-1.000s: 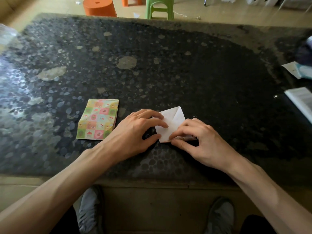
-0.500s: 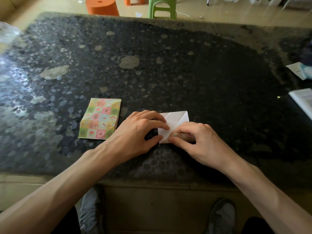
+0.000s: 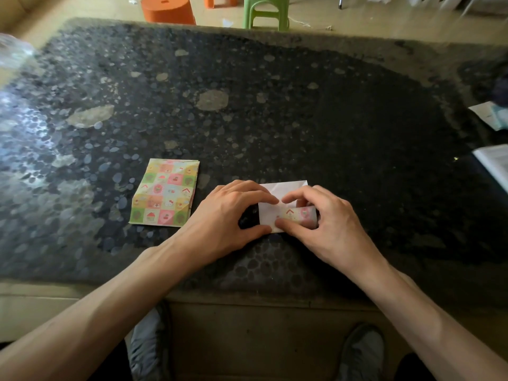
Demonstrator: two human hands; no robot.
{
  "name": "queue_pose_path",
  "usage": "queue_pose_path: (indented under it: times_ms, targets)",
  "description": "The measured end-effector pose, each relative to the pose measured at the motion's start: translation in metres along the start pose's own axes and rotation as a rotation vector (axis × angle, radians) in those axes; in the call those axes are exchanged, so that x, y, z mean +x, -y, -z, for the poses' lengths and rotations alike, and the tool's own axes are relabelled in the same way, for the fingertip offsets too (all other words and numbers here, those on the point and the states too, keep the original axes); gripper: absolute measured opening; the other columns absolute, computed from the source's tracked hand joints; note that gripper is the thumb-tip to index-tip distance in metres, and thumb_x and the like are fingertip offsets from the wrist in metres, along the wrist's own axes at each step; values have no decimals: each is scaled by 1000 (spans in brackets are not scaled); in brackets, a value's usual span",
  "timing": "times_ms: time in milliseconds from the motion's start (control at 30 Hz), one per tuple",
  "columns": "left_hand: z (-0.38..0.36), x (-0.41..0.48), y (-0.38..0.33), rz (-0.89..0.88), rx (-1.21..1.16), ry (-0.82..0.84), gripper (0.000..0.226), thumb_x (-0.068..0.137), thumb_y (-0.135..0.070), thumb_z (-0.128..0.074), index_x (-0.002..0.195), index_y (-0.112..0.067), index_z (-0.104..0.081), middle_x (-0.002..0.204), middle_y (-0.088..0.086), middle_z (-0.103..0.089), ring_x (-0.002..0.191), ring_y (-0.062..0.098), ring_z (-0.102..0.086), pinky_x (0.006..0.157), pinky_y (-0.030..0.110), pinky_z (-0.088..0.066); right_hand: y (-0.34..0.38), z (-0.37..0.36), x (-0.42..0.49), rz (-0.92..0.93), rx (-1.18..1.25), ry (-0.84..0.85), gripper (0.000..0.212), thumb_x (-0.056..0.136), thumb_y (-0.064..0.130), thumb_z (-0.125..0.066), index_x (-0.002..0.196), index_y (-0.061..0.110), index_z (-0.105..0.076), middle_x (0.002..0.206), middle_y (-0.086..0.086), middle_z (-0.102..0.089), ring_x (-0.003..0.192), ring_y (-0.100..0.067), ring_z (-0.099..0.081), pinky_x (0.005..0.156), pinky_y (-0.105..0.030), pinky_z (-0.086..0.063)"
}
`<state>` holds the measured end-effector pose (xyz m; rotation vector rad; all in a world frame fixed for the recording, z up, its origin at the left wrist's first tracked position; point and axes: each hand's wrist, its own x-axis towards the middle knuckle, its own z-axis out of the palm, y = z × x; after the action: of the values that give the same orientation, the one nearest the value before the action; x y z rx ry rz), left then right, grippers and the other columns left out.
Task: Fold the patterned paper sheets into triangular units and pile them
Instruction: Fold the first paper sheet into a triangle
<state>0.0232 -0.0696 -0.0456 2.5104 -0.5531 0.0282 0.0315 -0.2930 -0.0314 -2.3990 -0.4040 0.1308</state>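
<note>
Fingers [image 3: 265,198] of the left hand [image 3: 228,215] curl onto the left edge of the paper sheet [image 3: 286,188], forefinger on top and thumb at the near corner. The right hand [image 3: 330,224] pinches the sheet's patterned flap [image 3: 299,214] between thumb and forefinger; its other fingers are hidden behind the knuckles.

Table [image 3: 275,119]: dark, pebble-patterned, with its left corner blurred by glare.

Stools beyond the far edge: one orange stool [image 3: 167,9] and one green stool [image 3: 268,13], both cut off by the frame.

Open book [image 3: 492,163]: at the right edge, only partly in view.

Stack of patterned sheets [image 3: 165,192]: flat on the table, just left of the left hand, not touching it. The sheet count cannot be determined.

The paper sheet lies white side up on the table near the front edge, with the flap folded over along its near side. Its lower right part is covered by the right hand.
</note>
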Motion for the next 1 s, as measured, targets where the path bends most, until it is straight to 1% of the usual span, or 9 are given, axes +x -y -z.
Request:
queue_pose_path:
  times_ms: [67, 167, 233, 400, 533, 633, 733, 867, 1000]
  targets:
    - [0, 0, 1, 6, 0, 5, 46, 86, -50, -75, 129, -37, -65, 130, -18, -60, 125, 4, -53, 103, 41, -48, 0, -2, -1, -22, -18, -28, 30, 84, 47, -80, 108, 36, -66, 103, 20, -58, 95, 3, -57, 77, -11, -46]
    - [0, 1, 0, 10, -2, 6, 46, 86, -50, -75, 129, -37, -65, 130, -17, -60, 124, 5, -53, 104, 41, -48, 1, -5, -2, -33, -49, -55, 28, 84, 47, -81, 105, 35, -68, 105, 16, -60, 97, -3, -59, 82, -23, -55]
    - [0, 1, 0, 12, -5, 0, 46, 85, -48, -77, 128, -37, -65, 128, -18, -61, 123, 5, -54, 103, 41, -48, 2, -5, -2, -42, -67, -57, 29, 84, 49, -80, 105, 35, -67, 105, 15, -60, 99, -4, -59, 83, -27, -56]
    - [-1, 1, 0, 18, -10, 3, 46, 84, -48, -77, 127, -38, -63, 127, -19, -60, 123, 4, -53, 103, 41, -47, 4, -5, -2, -88, -114, -52, 29, 84, 51, -79, 105, 36, -66, 107, 14, -59, 103, -5, -57, 84, -26, -52]
    - [-1, 1, 2, 6, 8, 11, 49, 86, -49, -76, 131, -38, -61, 129, -18, -59, 125, 5, -52, 104, 41, -47, 6, -5, -2, -117, -138, -35, 30, 85, 51, -79, 107, 36, -65, 110, 14, -58, 105, -4, -54, 81, -22, -46]
    - [-2, 0, 2, 21, -25, 0, 47, 89, -54, -67, 132, -37, -60, 130, -19, -59, 125, 4, -52, 106, 38, -44, 7, -6, -1, -120, -129, -33, 30, 84, 52, -79, 106, 37, -64, 109, 15, -57, 105, -4, -55, 82, -23, -48]
    - [-4, -1, -4, 58, -49, -41, 49, 91, -56, -59, 136, -35, -58, 130, -18, -59, 126, 3, -51, 106, 31, -40, 7, -6, -1, -117, -112, -30, 31, 84, 51, -79, 106, 36, -64, 108, 14, -56, 106, -6, -55, 85, -26, -52]
    - [-7, -2, -9, 46, 46, -42, 56, 89, -55, -61, 141, -34, -54, 133, -16, -58, 125, 5, -49, 103, 25, -34, 7, -7, -3, -111, -113, -27, 34, 85, 51, -78, 111, 35, -63, 112, 13, -54, 109, -5, -52, 84, -23, -48]
    - [-4, 1, -6, 40, 24, -13, 55, 86, -49, -70, 137, -37, -54, 129, -20, -57, 124, 3, -49, 99, 23, -31, 5, -9, -2, -118, -149, -26, 37, 85, 53, -77, 114, 37, -60, 113, 14, -47, 113, -3, -43, 81, -21, -39]
